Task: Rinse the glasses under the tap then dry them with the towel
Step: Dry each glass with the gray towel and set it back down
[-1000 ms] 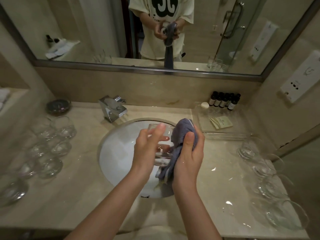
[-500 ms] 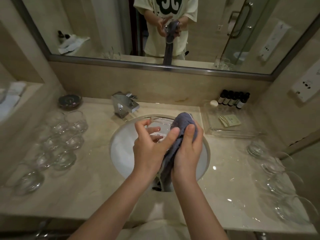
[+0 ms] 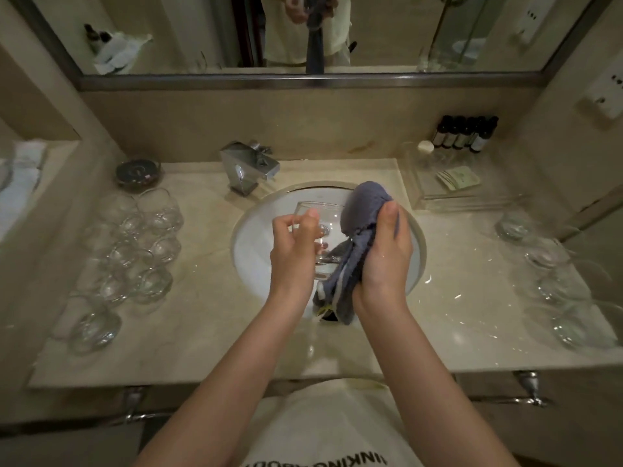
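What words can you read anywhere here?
"INKING ABOU", upside down and cut off, partly blurred: on the shirt.
Bottles: labels too small to read.
Packet in the tray: print too blurred.
Wall plate: only marks, no readable words.

The room is dim and a bit yellow. Small bright spots shine on the wet bench (image 3: 472, 298) right of the sink (image 3: 249, 251). The picture is soft and blurry. Straight lines bend near the edges, like the mirror (image 3: 371, 35) frame.
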Motion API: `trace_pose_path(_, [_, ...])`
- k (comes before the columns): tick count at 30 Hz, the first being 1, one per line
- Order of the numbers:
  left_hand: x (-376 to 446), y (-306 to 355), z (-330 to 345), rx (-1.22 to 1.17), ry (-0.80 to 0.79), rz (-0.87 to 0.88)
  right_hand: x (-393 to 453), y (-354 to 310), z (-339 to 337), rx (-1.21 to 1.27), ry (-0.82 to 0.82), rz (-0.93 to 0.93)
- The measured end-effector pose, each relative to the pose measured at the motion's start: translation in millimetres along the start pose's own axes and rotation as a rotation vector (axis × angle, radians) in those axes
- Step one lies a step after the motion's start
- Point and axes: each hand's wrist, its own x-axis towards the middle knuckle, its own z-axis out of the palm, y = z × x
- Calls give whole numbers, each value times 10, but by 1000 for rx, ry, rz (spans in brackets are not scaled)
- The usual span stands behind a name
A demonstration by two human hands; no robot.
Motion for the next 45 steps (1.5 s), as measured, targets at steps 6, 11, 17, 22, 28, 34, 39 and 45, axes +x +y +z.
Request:
trace_pose_path(6, [-98, -76, -168, -7, -88, 8, -129, 104, 2, 26, 31, 3])
trace_pose_path(11, [-127, -110, -251, -161, -123, -137, -189, 180, -62, 198, 40, 223])
trace_pose_path(17, [-146, -183, -207, -164, -130, -228, -234, 251, -161, 210, 79, 197])
trace_pose_path(22, [-182, -180, -57, -156, -144, -227, -195, 220, -279, 275, 92, 207])
trace_pose_path(28, [-169, -142, 65, -234, -346, -337, 18, 131, -499, 303, 62, 264])
trace_pose_path(34, [-35, -122, 67, -158, -385, -322, 247, -22, -707, 100, -115, 52])
trace_pose_path(39, [57, -115, 64, -144, -355, -271, 400, -138, -817, -234, -367, -215])
trace_pose_path(45, [154, -145, 76, -185, -304, -214, 456, -97, -804, -494, -509, -393])
